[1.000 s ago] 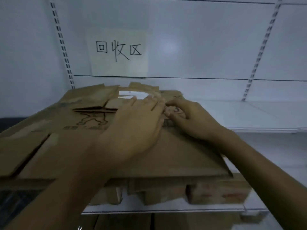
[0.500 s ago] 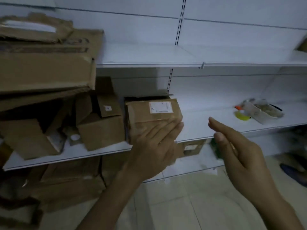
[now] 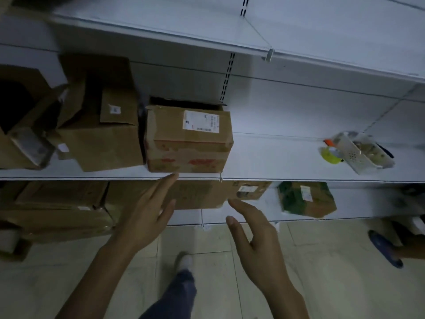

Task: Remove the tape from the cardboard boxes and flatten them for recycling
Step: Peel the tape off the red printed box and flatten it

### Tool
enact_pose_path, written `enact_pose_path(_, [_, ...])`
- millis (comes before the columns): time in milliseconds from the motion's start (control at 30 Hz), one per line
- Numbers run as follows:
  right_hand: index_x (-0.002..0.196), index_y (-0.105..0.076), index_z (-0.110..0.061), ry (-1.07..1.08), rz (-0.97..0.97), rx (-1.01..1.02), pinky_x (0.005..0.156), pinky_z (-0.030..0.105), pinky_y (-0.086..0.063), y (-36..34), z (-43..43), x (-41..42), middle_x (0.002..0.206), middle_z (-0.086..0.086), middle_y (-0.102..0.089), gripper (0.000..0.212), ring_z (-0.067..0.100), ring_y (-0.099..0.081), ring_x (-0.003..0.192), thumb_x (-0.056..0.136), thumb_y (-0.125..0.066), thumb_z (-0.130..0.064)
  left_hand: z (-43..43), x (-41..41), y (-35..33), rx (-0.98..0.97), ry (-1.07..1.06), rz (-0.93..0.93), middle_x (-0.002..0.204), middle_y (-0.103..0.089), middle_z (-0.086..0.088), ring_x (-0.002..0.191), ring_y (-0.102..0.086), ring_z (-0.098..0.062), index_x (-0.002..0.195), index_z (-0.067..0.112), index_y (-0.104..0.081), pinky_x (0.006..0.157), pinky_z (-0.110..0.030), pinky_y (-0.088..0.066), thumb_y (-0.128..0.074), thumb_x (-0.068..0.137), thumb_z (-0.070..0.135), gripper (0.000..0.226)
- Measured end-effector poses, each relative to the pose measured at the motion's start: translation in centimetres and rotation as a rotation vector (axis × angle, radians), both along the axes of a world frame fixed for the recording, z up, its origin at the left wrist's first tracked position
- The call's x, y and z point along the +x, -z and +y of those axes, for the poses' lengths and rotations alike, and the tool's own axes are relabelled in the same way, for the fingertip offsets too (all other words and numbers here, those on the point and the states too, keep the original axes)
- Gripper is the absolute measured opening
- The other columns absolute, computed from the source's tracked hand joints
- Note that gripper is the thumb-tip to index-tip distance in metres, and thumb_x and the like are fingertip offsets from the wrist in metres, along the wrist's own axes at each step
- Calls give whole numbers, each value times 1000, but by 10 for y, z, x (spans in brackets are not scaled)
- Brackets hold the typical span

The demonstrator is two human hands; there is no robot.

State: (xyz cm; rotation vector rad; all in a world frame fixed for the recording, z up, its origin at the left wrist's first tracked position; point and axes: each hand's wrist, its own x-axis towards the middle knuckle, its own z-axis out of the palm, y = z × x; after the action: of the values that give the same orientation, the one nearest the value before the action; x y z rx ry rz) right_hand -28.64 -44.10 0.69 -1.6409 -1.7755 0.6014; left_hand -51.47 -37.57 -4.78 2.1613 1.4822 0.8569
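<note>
A brown cardboard box [image 3: 187, 139] with a white label and red print stands on the middle white shelf [image 3: 264, 164], its top flaps open. My left hand [image 3: 147, 215] is stretched out with straight fingers, its fingertips just below the box's front bottom edge. My right hand [image 3: 255, 236] is also open, lower and to the right, holding nothing. Another opened brown box [image 3: 101, 139] stands to the left of the labelled one.
More cardboard boxes [image 3: 57, 206] are piled on the bottom shelf at the left, and a green-printed box [image 3: 305, 199] lies at the right. A clear plastic container [image 3: 358, 153] and a yellow tape roll [image 3: 331, 155] sit on the middle shelf. My leg and shoe [image 3: 184, 261] are over the tiled floor.
My hands left the flattened cardboard on the upper shelf and the view dropped. Both open hands now reach toward the labelled box, which appears closer than half a second ago.
</note>
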Motion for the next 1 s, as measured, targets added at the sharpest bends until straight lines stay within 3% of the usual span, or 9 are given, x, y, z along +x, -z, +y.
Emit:
enact_pose_path(167, [141, 2, -53, -78, -258, 58, 103, 6, 5, 4, 73, 23, 153, -23, 0, 65, -16, 7, 135, 92, -39, -58, 79, 60, 15, -91, 45, 78, 155, -29, -1, 143, -27, -20, 149, 17, -30, 116, -41, -26, -50, 97, 28, 57])
enact_pose_path(267, [146, -4, -41, -127, -392, 60, 102, 7, 9, 4, 124, 37, 153, -16, 0, 68, -3, 3, 137, 94, -48, -46, 145, 95, 17, -73, 33, 53, 156, -26, -3, 145, -20, -23, 147, 17, -32, 117, -43, -22, -59, 94, 21, 60])
enact_pose_path(400, [146, -29, -26, -179, -434, 52, 110, 29, -10, 12, 175, 55, 151, -6, -18, 60, 9, -17, 136, 93, -55, -39, 260, 117, 19, -30, -113, 170, 159, -19, -4, 147, -10, -25, 148, 20, -29, 117, -48, -11, -52, 96, 31, 58])
enact_pose_path(533, [146, -23, -38, -124, -403, -130, 111, 23, -9, 30, 210, 78, 155, -12, -19, 58, 9, -19, 143, 93, -42, -52, 331, 118, 42, -133, -275, 401, 154, -28, -7, 143, -18, -25, 146, 19, -30, 114, -52, -12, -36, 98, 50, 58])
enact_pose_path(633, [144, -29, -39, -108, -376, -243, 113, 25, -17, 47, 228, 92, 153, -12, -27, 59, 9, -26, 141, 89, -33, -59, 333, 122, 65, -119, -327, 558, 139, -43, -11, 131, -33, -30, 139, 19, -41, 108, -48, -23, -34, 90, 64, 67])
enact_pose_path(733, [144, -31, -32, -87, -332, -302, 111, 25, -24, 64, 246, 101, 151, -8, -35, 57, 10, -33, 137, 93, -43, -52, 336, 139, 70, -73, -342, 542, 130, -48, -12, 123, -39, -31, 137, 20, -45, 106, -46, -26, -35, 85, 71, 74])
enact_pose_path(833, [148, -22, -20, -53, -238, -365, 108, 22, -28, 77, 267, 118, 151, -2, -33, 66, 14, -35, 136, 93, -51, -43, 326, 170, 69, -21, -349, 510, 129, -51, -11, 122, -42, -31, 133, 19, -50, 109, -45, -26, -36, 84, 73, 74])
enact_pose_path(933, [150, -12, -14, -9, -94, -491, 108, 28, -31, 78, 298, 144, 154, 5, -29, 76, 21, -36, 137, 93, -55, -39, 308, 212, 69, 51, -349, 419, 127, -57, -12, 120, -48, -33, 128, 16, -56, 110, -47, -27, -42, 83, 69, 71])
enact_pose_path(1000, [148, -17, -11, 17, 1, -551, 104, 35, -37, 77, 320, 167, 148, 9, -38, 76, 27, -44, 130, 90, -58, -40, 301, 245, 69, 51, -359, 418, 130, -55, -11, 123, -46, -31, 131, 16, -53, 113, -48, -24, -41, 85, 67, 70])
